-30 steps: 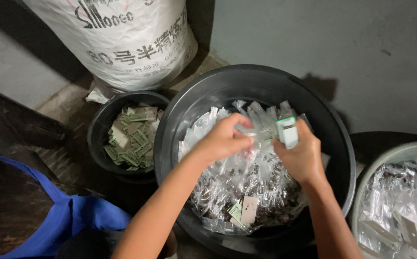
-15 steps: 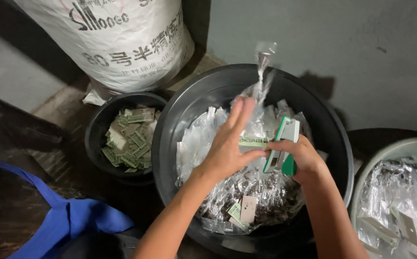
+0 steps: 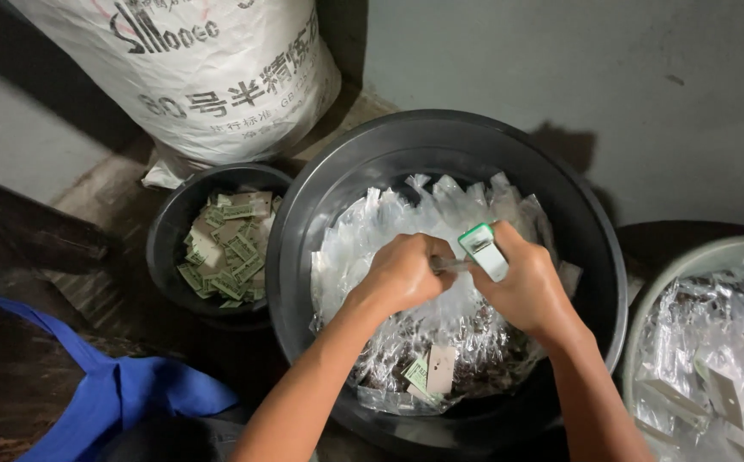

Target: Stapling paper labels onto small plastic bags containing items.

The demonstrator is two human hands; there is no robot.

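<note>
Both hands meet over a large black basin (image 3: 590,222) filled with clear plastic packets (image 3: 363,239). My right hand (image 3: 526,287) grips a small white and green tool (image 3: 483,250), its green end pointing up. My left hand (image 3: 402,272) is closed on a clear plastic packet, held right against the tool. The part of the packet between the hands is mostly hidden by my fingers. A few green and white paper tags (image 3: 430,372) lie among the packets near the front of the basin.
A smaller black tub (image 3: 166,231) with several green paper tags (image 3: 226,248) stands left of the basin. A big white printed sack (image 3: 209,77) leans behind it. A pale basin (image 3: 714,257) of clear packets sits at right. Blue cloth (image 3: 124,398) lies lower left.
Half a second ago my left hand had a packet lifted high above the basin. Now both hands are lower and pressed together, the packet pulled down to the tool.
</note>
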